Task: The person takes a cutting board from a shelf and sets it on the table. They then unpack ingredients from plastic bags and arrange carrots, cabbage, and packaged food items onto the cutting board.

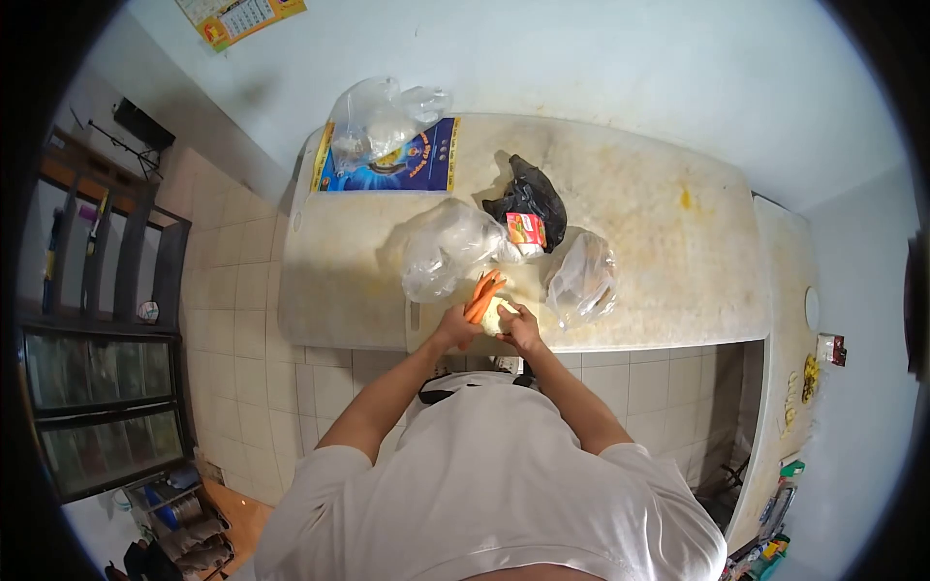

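Both hands (488, 328) together (forearms bare).

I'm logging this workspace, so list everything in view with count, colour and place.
table: one, cream, centre
carrots: at least two, orange, at left hand
round item: one, pale, between both hands
board: one, pale, beneath hands
plastic bags: three, clear, on table
printed sheet: one, blue-yellow, table's far left
bag: one, black, mid-table
packet: one, red, against black bag
calendar: one, yellow-white, wall
cabinet: one, dark, left
edge items: too small to tell
shirt: one, whitish, worn
hands: left, right; bare, table's near edge
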`<state>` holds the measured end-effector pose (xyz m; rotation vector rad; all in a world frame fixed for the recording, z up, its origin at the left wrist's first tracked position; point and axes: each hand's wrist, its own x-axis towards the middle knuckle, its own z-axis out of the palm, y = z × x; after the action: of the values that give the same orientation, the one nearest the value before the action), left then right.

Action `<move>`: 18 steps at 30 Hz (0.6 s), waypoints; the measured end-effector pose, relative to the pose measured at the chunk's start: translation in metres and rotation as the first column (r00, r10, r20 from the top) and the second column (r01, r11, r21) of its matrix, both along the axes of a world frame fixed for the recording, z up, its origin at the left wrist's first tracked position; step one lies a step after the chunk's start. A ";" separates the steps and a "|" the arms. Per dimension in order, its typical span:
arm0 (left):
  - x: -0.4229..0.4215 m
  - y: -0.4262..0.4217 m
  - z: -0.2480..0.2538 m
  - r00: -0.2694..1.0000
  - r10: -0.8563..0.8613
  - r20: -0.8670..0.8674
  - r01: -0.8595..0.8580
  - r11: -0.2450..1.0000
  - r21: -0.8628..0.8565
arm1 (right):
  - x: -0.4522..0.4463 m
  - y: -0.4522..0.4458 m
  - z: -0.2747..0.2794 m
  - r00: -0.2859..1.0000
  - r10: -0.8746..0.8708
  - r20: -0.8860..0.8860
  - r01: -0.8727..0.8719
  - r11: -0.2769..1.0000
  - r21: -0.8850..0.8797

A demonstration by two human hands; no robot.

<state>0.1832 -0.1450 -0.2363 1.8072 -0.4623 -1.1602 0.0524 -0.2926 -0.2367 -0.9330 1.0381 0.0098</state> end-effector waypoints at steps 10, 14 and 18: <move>0.010 0.038 -0.011 0.977 -0.040 0.209 0.032 0.998 0.045 | 0.000 -0.016 -0.047 0.973 -0.120 0.197 0.166 0.958 -0.235; 0.022 0.041 -0.018 0.968 -0.075 0.239 0.030 0.982 0.188 | 0.004 -0.007 0.001 0.999 -0.048 0.001 0.048 0.994 -0.103; 0.030 0.048 -0.010 0.967 -0.049 0.250 -0.012 0.971 0.238 | 0.008 -0.004 -0.006 0.984 0.173 0.051 -0.167 0.981 -0.097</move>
<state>0.2127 -0.0971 -0.2467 2.1798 -0.5050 -1.0347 0.0606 -0.2968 -0.2425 -1.0987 0.9079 0.0767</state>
